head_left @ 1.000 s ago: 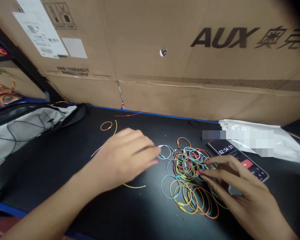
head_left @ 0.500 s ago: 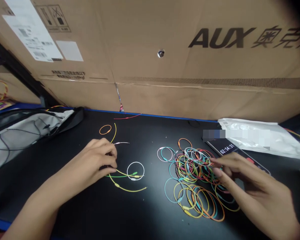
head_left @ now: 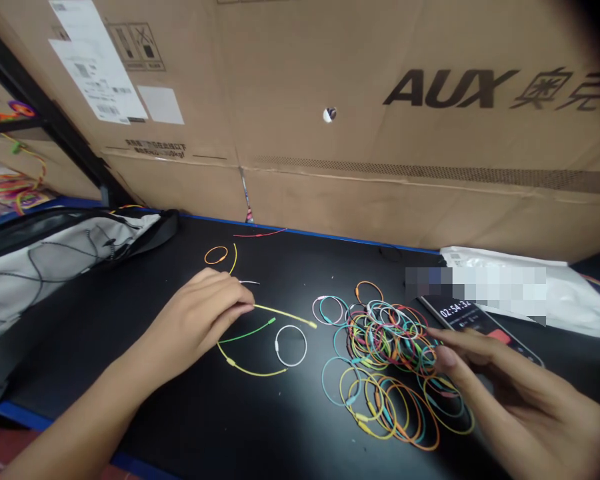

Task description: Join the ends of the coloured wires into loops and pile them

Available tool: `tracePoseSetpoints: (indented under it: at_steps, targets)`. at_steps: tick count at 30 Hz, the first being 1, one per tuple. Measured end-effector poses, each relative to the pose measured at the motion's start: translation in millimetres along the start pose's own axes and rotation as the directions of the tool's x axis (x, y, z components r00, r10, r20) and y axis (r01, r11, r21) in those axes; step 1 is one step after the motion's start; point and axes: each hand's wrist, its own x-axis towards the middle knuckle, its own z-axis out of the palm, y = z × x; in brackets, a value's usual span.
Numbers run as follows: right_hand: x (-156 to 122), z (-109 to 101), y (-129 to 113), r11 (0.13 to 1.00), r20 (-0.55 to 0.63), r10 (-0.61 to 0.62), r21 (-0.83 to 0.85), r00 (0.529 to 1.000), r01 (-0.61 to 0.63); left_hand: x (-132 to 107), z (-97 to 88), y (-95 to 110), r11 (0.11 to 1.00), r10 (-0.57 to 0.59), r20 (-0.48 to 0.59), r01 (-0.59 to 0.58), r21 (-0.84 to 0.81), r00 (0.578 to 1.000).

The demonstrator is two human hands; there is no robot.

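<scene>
My left hand [head_left: 205,310] pinches one end of a straightened yellow wire cable [head_left: 285,313], whose connector end points right above the black tabletop. Below that hand lie an opened green wire cable [head_left: 247,333] and another opened yellow one [head_left: 255,372], each partly hidden by the hand. A closed white wire loop [head_left: 291,346] rests just right of them. My right hand [head_left: 520,400] is at the right edge of a tangled pile of coloured wire loops [head_left: 385,333], thumb and index finger stretched out and slightly apart, the other fingers curled behind.
Behind the left hand lie an orange loop [head_left: 216,255], a yellow wire [head_left: 234,257] and a red wire [head_left: 260,235]. A phone showing a timer [head_left: 480,323] and a white plastic package [head_left: 570,293] are at right. A grey bag [head_left: 55,260] sits left; a large cardboard box [head_left: 300,133] stands behind.
My left hand has moved slightly right and up, now with the yellow cable drawn out straight. The white loop has shifted right and turned. The right hand stays beside the pile.
</scene>
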Motion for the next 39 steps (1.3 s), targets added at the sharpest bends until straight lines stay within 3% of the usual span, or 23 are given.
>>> tracePoseSetpoints:
  at_steps: [6,9,12,14,18,22,26,32,34,35,37,39]
  targets:
    - [9.8,4.9,-24.9,0.945,0.199,0.139,0.265,0.97,-0.19,26.8,17.6,39.7,0.997,0.079,-0.191,-0.081,-0.001,0.978]
    - [12.7,11.8,-31.5,0.822,0.352,0.222,0.434,0.909,-0.368,43.6,33.2,66.3,0.977,0.214,-0.154,-0.212,0.033,0.965]
    - [15.8,16.2,-29.7,0.696,0.471,0.244,0.524,0.848,-0.491,53.2,54.1,80.1,0.929,0.369,-0.147,-0.365,0.052,0.918]
    - [18.0,16.6,-26.7,0.636,0.515,0.256,0.547,0.818,-0.544,54.7,65.3,79.4,0.93,0.363,-0.163,-0.367,0.003,0.918]
    - [21.2,13.5,-25.8,0.552,0.548,0.29,0.574,0.785,-0.605,52.9,73.2,63.1,0.961,0.22,-0.154,-0.241,-0.133,0.963]
    - [23.0,8.1,-28.4,0.565,0.53,0.321,0.558,0.785,-0.608,54.8,73.5,44.2,0.952,-0.041,-0.166,-0.011,-0.304,0.985]
    - [23.8,3.8,-22.4,0.66,0.46,0.306,0.529,0.834,-0.534,59.3,76.9,34.6,0.877,-0.235,-0.196,0.12,-0.465,0.952]
    - [15.9,7.7,-17.0,0.828,0.334,0.255,0.41,0.908,-0.383,50.6,71.4,54.6,0.772,-0.339,-0.315,0.071,-0.632,0.886]
    - [15.7,11.3,-21.0,0.899,0.277,0.183,0.342,0.943,-0.275,42.4,66.5,68.1,0.676,-0.363,-0.343,-0.009,-0.737,0.867]
    - [17.3,12.7,-23.6,0.919,0.265,0.144,0.323,0.954,-0.228,37.9,64.6,74.9,0.597,-0.354,-0.303,-0.035,-0.801,0.885]
    - [24.8,13.6,-29.0,0.93,0.282,0.076,0.326,0.956,-0.17,29.8,63.1,87.2,0.364,-0.301,-0.139,-0.021,-0.931,0.943]
    - [36.7,10.4,-32.9,0.928,0.341,0.017,0.344,0.94,-0.142,24.7,65.4,96.5,0.082,-0.224,0.03,0.05,-0.995,0.974]
